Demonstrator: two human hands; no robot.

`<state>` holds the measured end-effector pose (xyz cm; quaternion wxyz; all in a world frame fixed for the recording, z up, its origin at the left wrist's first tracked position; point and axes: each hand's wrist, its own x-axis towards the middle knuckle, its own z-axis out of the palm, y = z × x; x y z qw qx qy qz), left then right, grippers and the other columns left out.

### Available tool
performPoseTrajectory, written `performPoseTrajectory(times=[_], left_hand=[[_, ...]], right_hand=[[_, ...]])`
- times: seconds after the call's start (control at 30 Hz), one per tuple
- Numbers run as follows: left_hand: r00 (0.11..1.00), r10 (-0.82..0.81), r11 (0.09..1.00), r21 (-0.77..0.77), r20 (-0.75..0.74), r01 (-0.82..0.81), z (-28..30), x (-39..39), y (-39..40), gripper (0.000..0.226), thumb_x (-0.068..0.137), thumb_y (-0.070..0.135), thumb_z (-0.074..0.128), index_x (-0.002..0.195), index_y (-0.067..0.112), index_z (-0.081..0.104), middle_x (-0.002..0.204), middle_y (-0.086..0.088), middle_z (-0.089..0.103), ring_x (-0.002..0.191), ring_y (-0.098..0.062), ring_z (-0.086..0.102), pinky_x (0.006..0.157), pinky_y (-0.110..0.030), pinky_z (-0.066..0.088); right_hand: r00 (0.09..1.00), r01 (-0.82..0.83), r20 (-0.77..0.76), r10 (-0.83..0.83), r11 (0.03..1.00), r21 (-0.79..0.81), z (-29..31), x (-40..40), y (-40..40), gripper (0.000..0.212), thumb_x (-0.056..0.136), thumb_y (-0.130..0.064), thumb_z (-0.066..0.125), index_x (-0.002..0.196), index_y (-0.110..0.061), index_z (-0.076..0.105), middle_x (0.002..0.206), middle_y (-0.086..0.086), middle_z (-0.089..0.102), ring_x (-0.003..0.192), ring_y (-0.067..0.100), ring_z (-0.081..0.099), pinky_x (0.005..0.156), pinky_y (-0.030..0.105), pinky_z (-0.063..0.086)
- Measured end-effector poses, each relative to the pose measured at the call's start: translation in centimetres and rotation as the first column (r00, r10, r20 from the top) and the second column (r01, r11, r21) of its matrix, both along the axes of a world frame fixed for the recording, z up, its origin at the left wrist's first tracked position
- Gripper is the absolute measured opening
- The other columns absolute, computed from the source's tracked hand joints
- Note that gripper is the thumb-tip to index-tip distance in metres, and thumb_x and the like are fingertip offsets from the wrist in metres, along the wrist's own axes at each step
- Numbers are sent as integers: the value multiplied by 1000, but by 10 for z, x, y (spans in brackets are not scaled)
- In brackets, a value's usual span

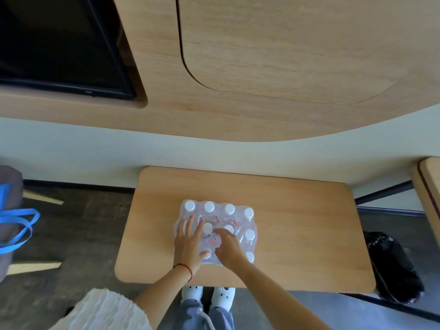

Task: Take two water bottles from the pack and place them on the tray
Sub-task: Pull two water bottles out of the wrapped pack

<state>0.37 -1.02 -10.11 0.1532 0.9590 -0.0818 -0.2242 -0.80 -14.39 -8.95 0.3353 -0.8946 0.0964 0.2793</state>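
A shrink-wrapped pack of water bottles (228, 217) with white caps stands on a low wooden table (297, 222), seen from above. My left hand (189, 244) lies flat on the pack's near-left part, fingers spread over the caps. My right hand (227, 246) rests on the pack's near middle, its fingers curled into the plastic wrap by a bottle cap; whether it grips a bottle I cannot tell. No tray is in view.
A black bag (392, 263) lies on the floor right of the table. A grey seat with blue bag straps (16, 225) is at the left. A wood-panelled wall with a dark screen (59, 44) rises behind. My feet (208, 296) are at the table's near edge.
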Motion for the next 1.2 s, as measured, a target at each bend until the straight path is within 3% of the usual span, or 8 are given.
performPoseTrajectory(times=[0.23,0.37,0.6,0.73,0.83,0.97,1.07,1.2], left_hand=[[1000,15,1000,-24,-3,-15,-3,5,5,85,73,49,70,143,34,25,157,-2,14,139,-32,15,110,-40,36],[1000,20,1000,-21,-11,-20,0,6,3,85,72,49,70,143,34,27,155,-2,18,136,-32,19,107,-39,39],[1000,30,998,-61,-1,-30,-1,7,6,82,69,47,73,139,33,33,152,0,23,134,-31,20,104,-38,38],[999,25,995,-98,34,-22,-4,6,11,82,68,47,74,139,34,36,151,-1,26,132,-32,23,104,-40,37],[998,36,992,-121,46,-30,-6,3,12,82,68,47,73,139,35,35,151,-2,26,130,-32,24,105,-40,39],[998,50,990,-132,45,-44,-5,3,10,82,69,47,72,140,36,32,153,0,22,133,-30,21,108,-40,37],[997,79,980,-186,19,-74,-5,0,10,81,71,41,74,140,33,33,155,1,17,138,-29,14,106,-39,42],[996,87,975,-206,-9,-87,-4,-2,10,79,74,37,73,141,30,33,158,2,12,143,-27,5,102,-38,47]], right_hand=[[992,-28,126,26,1000,13,8,5,-10,23,85,5,49,94,3,70,103,19,64,91,31,63,75,32,51],[962,-86,266,66,994,67,20,-16,-51,15,73,13,50,67,9,64,79,26,62,65,31,54,59,30,37],[977,-51,211,45,998,26,9,-64,-93,29,71,13,52,86,-1,73,95,12,69,90,26,57,75,9,39],[947,-56,281,158,940,-338,16,-46,-79,21,73,-20,56,62,-10,69,72,4,69,76,25,57,74,36,48],[879,-125,361,312,881,-457,21,-13,-56,14,74,-17,71,84,-9,69,87,9,67,82,29,62,72,38,54],[912,-340,69,405,839,-425,0,25,-30,47,94,-26,53,137,-15,37,128,14,50,118,30,47,100,38,42],[901,-378,3,434,790,-482,-16,32,-20,48,95,-19,51,139,-16,32,117,17,60,111,31,53,96,37,43],[924,-311,93,371,870,-384,-24,34,-31,39,92,-25,56,127,-13,44,109,13,65,105,28,55,94,36,41]])
